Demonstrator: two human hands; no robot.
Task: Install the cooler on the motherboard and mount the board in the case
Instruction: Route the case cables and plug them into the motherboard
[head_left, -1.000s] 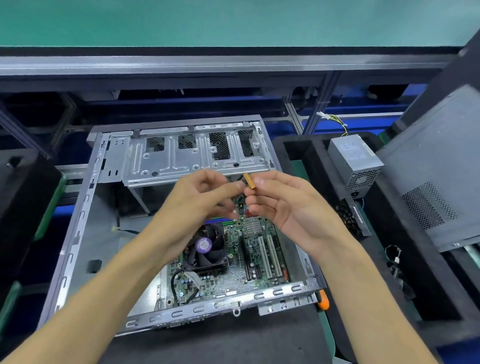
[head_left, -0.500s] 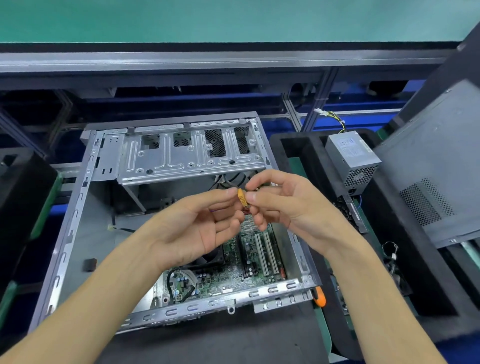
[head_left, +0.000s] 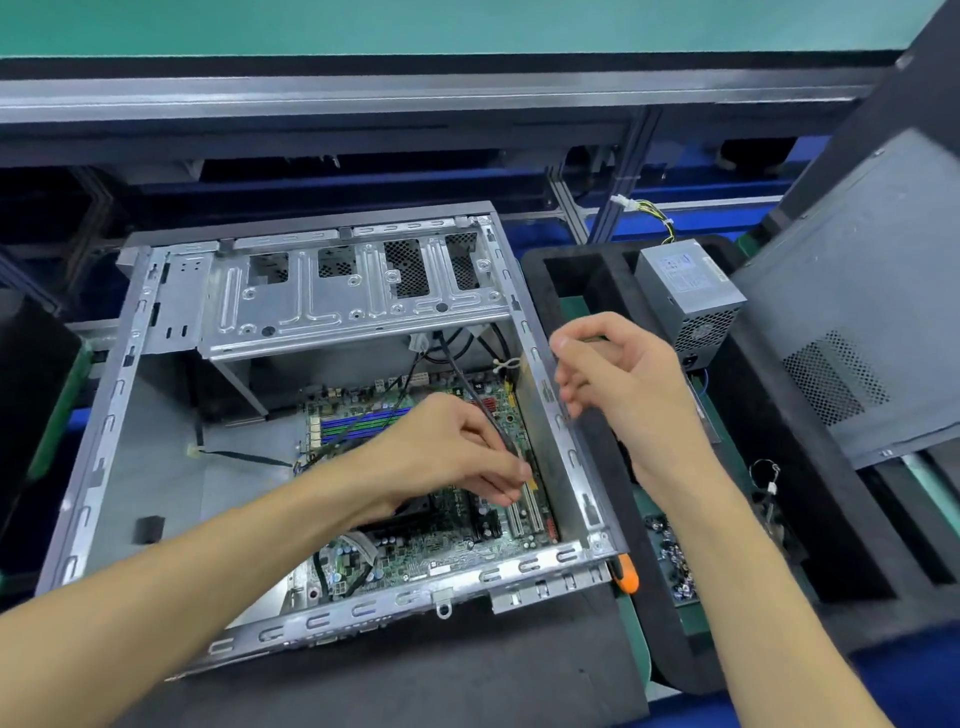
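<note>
1. With the motherboard (head_left: 415, 525) already lying inside the case (head_left: 124, 395), at centre frame, I judge the mounting step largely done; whether its screws are in cannot be told.
2. My left hand (head_left: 447, 457) reaches over the board at centre, its fingers curled and pinching a thin dark cable (head_left: 467, 384) whose yellow connector (head_left: 530, 480) sits at my fingertips, just above the expansion slots (head_left: 524, 519).
3. My right hand (head_left: 618, 379) hovers at centre right, over the case's right wall, fingers loosely curled; it appears to hold nothing, though the thumb and forefinger are close together.
4. The cooler (head_left: 415, 512) is mostly hidden under my left wrist; only a dark corner shows, so I judge it seated but cannot confirm its fastening.
5. Remaining work, as I judge it: plug this connector into its header and route the loose cables.
6. The power supply (head_left: 685, 291) rests outside the case, in the black foam tray (head_left: 582, 260) at upper right, and the side panel (head_left: 857, 291) leans at far right.
</note>
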